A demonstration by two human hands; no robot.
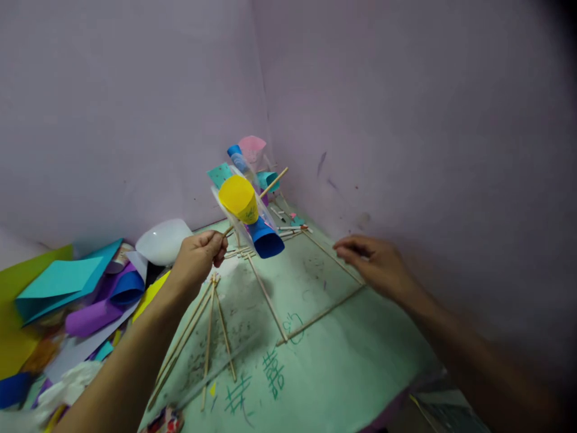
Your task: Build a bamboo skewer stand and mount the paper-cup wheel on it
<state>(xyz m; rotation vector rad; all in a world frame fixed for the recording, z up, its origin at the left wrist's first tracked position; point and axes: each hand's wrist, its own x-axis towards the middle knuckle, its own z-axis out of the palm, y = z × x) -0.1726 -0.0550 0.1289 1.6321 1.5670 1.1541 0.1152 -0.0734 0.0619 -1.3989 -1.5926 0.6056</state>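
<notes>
My left hand [205, 248] pinches one end of a thin wooden stick [276, 181] that runs through a paper wheel. The wheel has clear round sides with coloured paper pieces set between them: a yellow cone [238, 195], a blue tube [267, 239], and others in teal, pink and purple. It is held up above the table, apart from the surface. My right hand [372, 261] hovers to the right of the wheel, fingers loosely bent and apart, with nothing visible in them. Below lies a rectangular frame of wooden sticks [265, 294].
Several loose sticks [210, 337] lean together left of the frame. Coloured paper sheets [58, 279] and a white bowl-like object [164, 240] crowd the left side. Green marker scribbles [273, 373] mark the pale green tabletop [342, 355]. Two walls [406, 120] meet behind the table.
</notes>
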